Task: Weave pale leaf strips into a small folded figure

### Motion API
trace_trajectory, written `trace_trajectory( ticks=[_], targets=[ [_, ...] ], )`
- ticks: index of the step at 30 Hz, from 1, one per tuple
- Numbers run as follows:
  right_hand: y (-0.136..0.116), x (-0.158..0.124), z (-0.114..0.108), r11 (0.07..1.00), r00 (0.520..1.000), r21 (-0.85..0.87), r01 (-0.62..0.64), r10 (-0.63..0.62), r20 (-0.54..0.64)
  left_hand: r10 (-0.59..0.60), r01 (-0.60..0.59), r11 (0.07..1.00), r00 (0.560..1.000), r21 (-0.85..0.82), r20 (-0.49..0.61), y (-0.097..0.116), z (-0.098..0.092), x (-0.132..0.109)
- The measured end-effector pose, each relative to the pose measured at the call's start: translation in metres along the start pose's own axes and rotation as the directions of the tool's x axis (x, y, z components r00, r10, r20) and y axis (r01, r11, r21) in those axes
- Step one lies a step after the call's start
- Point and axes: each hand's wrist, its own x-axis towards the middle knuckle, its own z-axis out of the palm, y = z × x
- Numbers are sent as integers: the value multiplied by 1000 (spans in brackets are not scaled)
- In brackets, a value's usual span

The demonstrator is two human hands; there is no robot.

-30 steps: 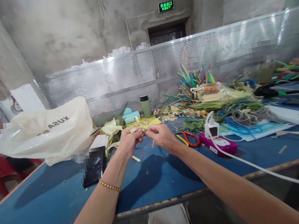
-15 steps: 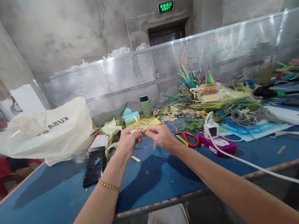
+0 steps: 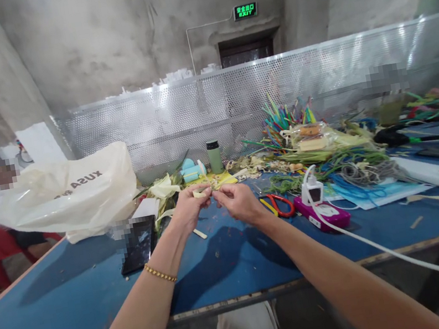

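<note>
In the head view both my hands are raised over the blue table, fingertips almost touching. My left hand (image 3: 191, 207) is closed in a pinch on a pale, flat plant strip (image 3: 200, 194), which curls above the fingers. My right hand (image 3: 237, 202) is closed too, thumb and forefinger pressed together beside the strip's end; what lies in that pinch is too small to make out. Below the left hand a short cut strip (image 3: 200, 234) rests on the table. Scissors with red handles (image 3: 282, 205) lie just right of my right hand.
A black tablet (image 3: 139, 251) and a large white plastic bag (image 3: 77, 194) are on the left. Behind the hands stands a green bottle (image 3: 214, 157). On the right are a purple power block (image 3: 329, 217), its white cable, and heaped cords (image 3: 355, 170). A person sits far left.
My hands have drawn slightly apart, the right one shifting a little rightward. The pale strip now shows a more curled loop. The loose strip hanging under the right fingers is no longer visible.
</note>
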Motion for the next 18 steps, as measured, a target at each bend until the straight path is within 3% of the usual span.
trace_trajectory(
  ticks=[2, 4, 6, 8, 11, 14, 18],
  targets=[
    [-1, 0, -8, 976, 979, -194, 96, -127, -156, 13, -11, 996, 1000, 92, -17, 1, -1, 0],
    [-1, 1, -15, 942, 932, -323, 95, -198, -303, 12, -14, 985, 1000, 175, 10, 2, -1, -1],
    [1, 3, -20, 923, 912, -379, 74, -216, -349, -12, -5, 972, 997, 234, 74, 4, 1, -3],
    [4, 6, -20, 944, 952, -316, 91, -176, -251, -39, -3, 962, 988, 272, 148, 6, 4, -7],
    [8, 10, -16, 997, 996, 4, 81, -81, -29, -62, -11, 953, 972, 302, 229, 10, 6, -11],
    [7, 11, -11, 967, 1000, 255, -3, 4, -2, -91, 9, 956, 959, 295, 267, 10, 4, -13],
    [0, 9, -11, 929, 996, 360, -82, 85, 6, -90, 30, 976, 957, 214, 277, 6, 3, -11]
  ],
)
